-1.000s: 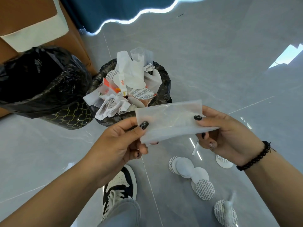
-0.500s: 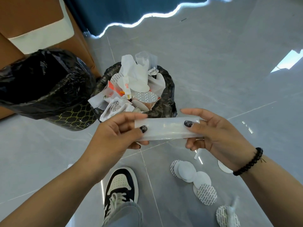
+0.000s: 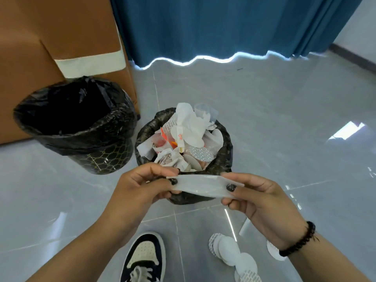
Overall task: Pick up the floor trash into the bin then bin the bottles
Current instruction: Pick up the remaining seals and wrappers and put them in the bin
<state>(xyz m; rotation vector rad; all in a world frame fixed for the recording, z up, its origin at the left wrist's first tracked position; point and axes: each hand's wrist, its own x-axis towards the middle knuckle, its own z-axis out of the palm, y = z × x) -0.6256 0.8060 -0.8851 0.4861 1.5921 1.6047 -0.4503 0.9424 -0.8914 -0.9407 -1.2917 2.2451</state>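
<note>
Both hands pinch a translucent wrapper [image 3: 203, 185]: left hand [image 3: 140, 186] at its 9 o'clock end, right hand [image 3: 258, 197] at 3 o'clock, just over the overfull bin [image 3: 224, 159]. White discs [image 3: 230, 249] remain on the floor at 5 o'clock; no bottles visible. Judged partway.

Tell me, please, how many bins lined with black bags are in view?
2. The taller bin stands at the left beside the brown cardboard box, and no contents show inside it. The smaller bin, heaped with white trash, stands in the middle, just beyond both hands.
</note>
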